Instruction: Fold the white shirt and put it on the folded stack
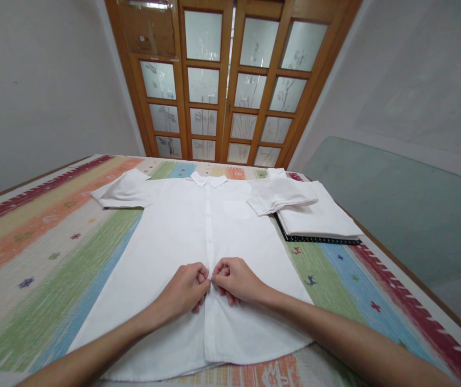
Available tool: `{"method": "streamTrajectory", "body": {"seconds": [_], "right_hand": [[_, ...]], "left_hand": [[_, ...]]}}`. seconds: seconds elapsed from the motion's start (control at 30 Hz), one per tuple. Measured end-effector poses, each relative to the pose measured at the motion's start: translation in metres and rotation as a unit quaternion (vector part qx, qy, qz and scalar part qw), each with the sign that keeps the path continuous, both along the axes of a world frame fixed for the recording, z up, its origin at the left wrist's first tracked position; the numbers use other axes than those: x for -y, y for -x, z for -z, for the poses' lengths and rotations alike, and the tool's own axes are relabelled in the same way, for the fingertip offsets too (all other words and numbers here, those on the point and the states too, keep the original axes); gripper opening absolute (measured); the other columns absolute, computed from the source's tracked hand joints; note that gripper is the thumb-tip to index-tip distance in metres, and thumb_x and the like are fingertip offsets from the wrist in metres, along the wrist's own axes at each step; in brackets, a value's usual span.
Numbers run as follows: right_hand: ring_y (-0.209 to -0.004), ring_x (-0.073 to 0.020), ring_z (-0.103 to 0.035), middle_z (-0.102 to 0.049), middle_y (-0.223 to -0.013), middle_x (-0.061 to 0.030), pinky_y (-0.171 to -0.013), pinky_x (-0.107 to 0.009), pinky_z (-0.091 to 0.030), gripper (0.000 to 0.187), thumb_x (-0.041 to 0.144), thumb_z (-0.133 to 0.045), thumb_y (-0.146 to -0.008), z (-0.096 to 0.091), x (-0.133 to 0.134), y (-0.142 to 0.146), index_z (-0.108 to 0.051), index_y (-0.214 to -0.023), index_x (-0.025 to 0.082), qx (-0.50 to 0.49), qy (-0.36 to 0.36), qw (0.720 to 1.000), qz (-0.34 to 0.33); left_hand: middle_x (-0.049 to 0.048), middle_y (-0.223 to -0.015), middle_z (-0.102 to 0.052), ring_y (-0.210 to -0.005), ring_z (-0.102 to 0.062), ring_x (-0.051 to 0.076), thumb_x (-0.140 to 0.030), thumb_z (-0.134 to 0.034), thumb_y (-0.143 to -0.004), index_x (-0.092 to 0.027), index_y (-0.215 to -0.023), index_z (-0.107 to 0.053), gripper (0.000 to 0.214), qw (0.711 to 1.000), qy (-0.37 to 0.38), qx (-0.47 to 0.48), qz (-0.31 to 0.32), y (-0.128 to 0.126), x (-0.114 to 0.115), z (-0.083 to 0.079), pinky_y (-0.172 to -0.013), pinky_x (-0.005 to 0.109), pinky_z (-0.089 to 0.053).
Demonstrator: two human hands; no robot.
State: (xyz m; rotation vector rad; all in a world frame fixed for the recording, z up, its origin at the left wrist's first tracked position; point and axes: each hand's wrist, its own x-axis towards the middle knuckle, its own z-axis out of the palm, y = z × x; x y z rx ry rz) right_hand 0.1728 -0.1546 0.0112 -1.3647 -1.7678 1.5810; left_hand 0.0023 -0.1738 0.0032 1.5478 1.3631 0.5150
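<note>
A white short-sleeved shirt (166,236) lies spread out with its collar at the far end and its hem toward me. Its button placket runs down the middle. My left hand (192,286) pinches the placket from the left, a little below the shirt's middle. From the right, my right hand (232,279) pinches the same spot, its fingertips almost touching the left ones. Cloth is gathered slightly between them; any button there is hidden by the fingers. The shirt's right-hand sleeve rests over a folded white garment (319,215).
Under the shirt is a colourful striped cloth (73,258) covering the flat surface. A black, white-dotted folded item (315,239) sits beneath the folded white garment. Wooden doors with glass panes (224,80) stand beyond the far edge. A pale green panel (395,209) leans along the right wall.
</note>
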Motion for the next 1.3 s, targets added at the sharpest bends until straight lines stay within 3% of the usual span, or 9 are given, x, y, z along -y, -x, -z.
{"method": "streamTrajectory", "body": {"seconds": [0.37, 0.63, 0.73, 0.8, 0.87, 0.97, 1.07, 1.17, 1.3], "right_hand": [[-0.03, -0.0066, -0.046, -0.058, -0.05, 0.0066, -0.028, -0.015, -0.029, 0.007, 0.021, -0.054, -0.081, 0.003, -0.003, -0.001, -0.056, -0.075, 0.017, -0.006, -0.006, 1.0, -0.024], [-0.031, -0.0071, -0.046, -0.055, -0.05, 0.0086, -0.03, -0.016, -0.031, 0.009, 0.011, -0.049, -0.08, 0.004, -0.003, -0.001, -0.051, -0.077, 0.019, 0.01, -0.014, 0.999, -0.04], [-0.031, -0.0077, -0.047, -0.055, -0.05, 0.0076, -0.032, -0.017, -0.031, 0.008, 0.013, -0.049, -0.082, 0.003, -0.001, -0.003, -0.052, -0.078, 0.018, 0.022, -0.031, 0.998, -0.045], [-0.033, -0.008, -0.048, -0.057, -0.052, 0.0065, -0.036, -0.018, -0.033, 0.008, 0.016, -0.049, -0.085, 0.004, 0.001, -0.004, -0.056, -0.081, 0.018, 0.041, -0.08, 0.995, -0.036], [-0.041, -0.0092, -0.053, -0.06, -0.055, 0.0045, -0.045, -0.019, -0.037, 0.011, 0.016, -0.05, -0.087, 0.005, 0.003, -0.006, -0.061, -0.086, 0.017, 0.075, -0.179, 0.981, -0.023], [-0.055, -0.0117, -0.058, -0.065, -0.061, 0.001, -0.058, -0.022, -0.039, 0.016, 0.016, -0.054, -0.086, 0.008, 0.007, -0.008, -0.068, -0.094, 0.017, 0.131, -0.31, 0.941, -0.042], [-0.058, -0.0133, -0.059, -0.069, -0.066, -0.0014, -0.059, -0.023, -0.037, 0.018, 0.019, -0.054, -0.088, 0.009, 0.009, -0.01, -0.071, -0.095, 0.019, 0.184, -0.354, 0.912, -0.093], [-0.057, -0.0142, -0.058, -0.069, -0.068, -0.0036, -0.057, -0.025, -0.034, 0.018, 0.021, -0.052, -0.089, 0.004, 0.008, -0.011, -0.07, -0.085, 0.019, 0.243, -0.398, 0.871, -0.156], [-0.057, -0.0143, -0.056, -0.067, -0.068, -0.0042, -0.057, -0.025, -0.036, 0.02, 0.024, -0.052, -0.09, -0.004, 0.004, -0.009, -0.067, -0.078, 0.018, 0.288, -0.434, 0.825, -0.22]], "left_hand": [[-0.002, -0.055, -0.06, -0.036, -0.056, 0.012, -0.034, -0.049, -0.079, -0.016, -0.071, -0.057, 0.022, 1.0, 0.009, -0.01, 0.016, 0.004, -0.009, -0.003, -0.033, 0.019, -0.037], [-0.0021, -0.052, -0.062, -0.038, -0.056, 0.013, -0.028, -0.045, -0.079, -0.017, -0.07, -0.059, 0.02, 0.997, -0.032, -0.066, 0.028, 0.006, -0.01, -0.004, -0.039, 0.021, -0.039], [-0.0023, -0.05, -0.06, -0.04, -0.056, 0.014, -0.029, -0.045, -0.08, -0.018, -0.069, -0.059, 0.02, 0.993, -0.044, -0.099, 0.039, 0.008, -0.012, -0.008, -0.043, 0.023, -0.039], [-0.0019, -0.054, -0.062, -0.047, -0.059, 0.015, -0.027, -0.051, -0.077, -0.018, -0.069, -0.059, 0.015, 0.987, -0.083, -0.13, 0.046, 0.01, -0.013, -0.012, -0.048, 0.023, -0.04], [-0.0023, -0.059, -0.063, -0.055, -0.06, 0.015, -0.023, -0.057, -0.073, -0.018, -0.076, -0.061, 0.007, 0.979, -0.133, -0.145, 0.053, 0.013, -0.014, -0.015, -0.053, 0.023, -0.04], [-0.0029, -0.065, -0.062, -0.061, -0.059, 0.014, -0.019, -0.057, -0.075, -0.018, -0.092, -0.063, 0.018, 0.97, -0.194, -0.121, 0.079, 0.018, -0.013, -0.016, -0.059, 0.024, -0.041], [0.0009, -0.074, -0.061, -0.068, -0.058, 0.015, -0.014, -0.05, -0.079, -0.019, -0.089, -0.069, 0.021, 0.954, -0.249, -0.119, 0.114, 0.022, -0.01, -0.015, -0.066, 0.025, -0.043], [0.0032, -0.082, -0.061, -0.073, -0.059, 0.015, -0.009, -0.049, -0.076, -0.019, -0.082, -0.072, 0.025, 0.948, -0.256, -0.13, 0.138, 0.024, -0.009, -0.016, -0.071, 0.027, -0.045], [0.0059, -0.095, -0.063, -0.09, -0.06, 0.019, -0.011, -0.048, -0.08, -0.019, -0.089, -0.07, 0.025, 0.939, -0.287, -0.127, 0.14, 0.026, -0.012, -0.014, -0.083, 0.031, -0.048]]}}
